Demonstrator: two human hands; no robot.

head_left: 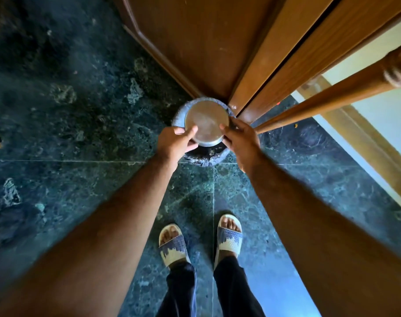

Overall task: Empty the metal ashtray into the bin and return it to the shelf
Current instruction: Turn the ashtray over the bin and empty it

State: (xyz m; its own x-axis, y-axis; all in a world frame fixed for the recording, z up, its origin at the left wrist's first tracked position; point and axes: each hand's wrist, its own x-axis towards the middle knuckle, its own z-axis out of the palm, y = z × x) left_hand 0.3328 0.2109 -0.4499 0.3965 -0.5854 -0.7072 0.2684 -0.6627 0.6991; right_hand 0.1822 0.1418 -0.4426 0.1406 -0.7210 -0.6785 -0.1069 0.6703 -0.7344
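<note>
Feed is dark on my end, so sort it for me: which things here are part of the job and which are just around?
Part of the job:
- metal ashtray, upturned, held by left hand and right hand
- bin directly under it, with a liner

Just around:
- wooden door
- wooden pole leaning beside the bin
- sandals
- marble floor

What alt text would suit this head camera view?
Both hands, left hand and right hand, hold a round metal ashtray upside down over a lined bin on a dark green marble floor, beside a wooden door.
</note>
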